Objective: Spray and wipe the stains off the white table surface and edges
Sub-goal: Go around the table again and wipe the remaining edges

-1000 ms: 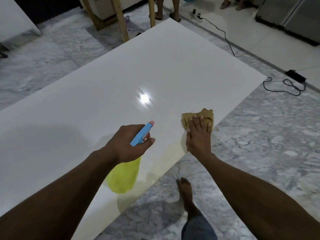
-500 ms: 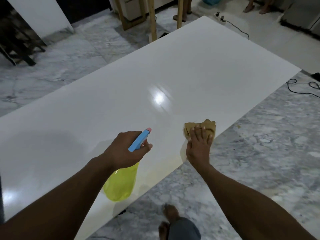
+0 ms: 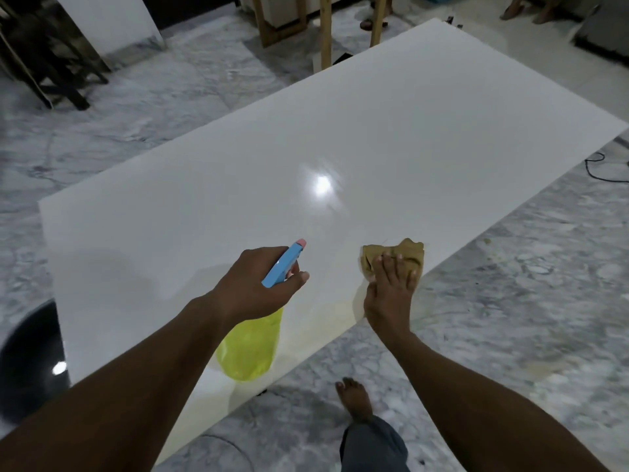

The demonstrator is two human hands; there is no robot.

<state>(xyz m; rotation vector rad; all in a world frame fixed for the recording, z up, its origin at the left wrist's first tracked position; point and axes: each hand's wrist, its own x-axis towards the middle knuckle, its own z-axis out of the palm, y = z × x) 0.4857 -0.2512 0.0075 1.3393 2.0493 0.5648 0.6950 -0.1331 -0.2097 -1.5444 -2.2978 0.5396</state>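
Left grip (image 3: 252, 284) curls round the spray bottle (image 3: 250, 349), nozzle toward 1 o'clock for spraying; right grip (image 3: 391, 287), flat, presses the cloth (image 3: 408, 255) along the worktop (image 3: 374, 131) edge.

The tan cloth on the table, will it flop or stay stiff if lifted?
Likely floppy: the tan cloth lies crumpled in folds under the right hand. Probably slides easily, since the white table looks glossy.

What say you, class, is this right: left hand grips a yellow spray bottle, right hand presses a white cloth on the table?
Not quite: the head view shows the cloth under the right hand is tan, not white. The left hand does grip the yellow spray bottle.
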